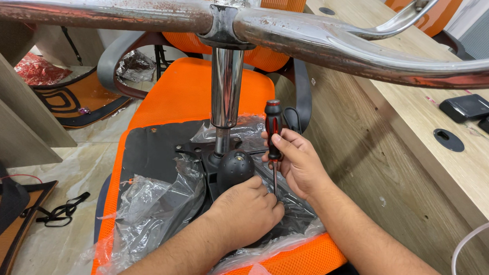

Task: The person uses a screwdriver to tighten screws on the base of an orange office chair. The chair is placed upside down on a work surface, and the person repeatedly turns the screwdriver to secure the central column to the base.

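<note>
An orange office chair seat (187, 90) lies upside down, its black underside partly covered by clear plastic wrap (154, 207). A chrome gas cylinder (227, 86) rises from the black seat mechanism (235, 165) to a chrome star base (317, 41) overhead. My right hand (295, 163) grips a red-and-black screwdriver (273, 125), held upright with its tip down by the mechanism. My left hand (248, 211) rests on the mechanism beside the screwdriver's shaft, fingers curled; what they pinch is hidden.
A wooden desk (419, 113) runs along the right, with round cable holes and two black pads (467, 107). More orange chair parts (83, 100) and black straps (58, 211) lie on the floor at left. A wooden panel (12, 109) stands far left.
</note>
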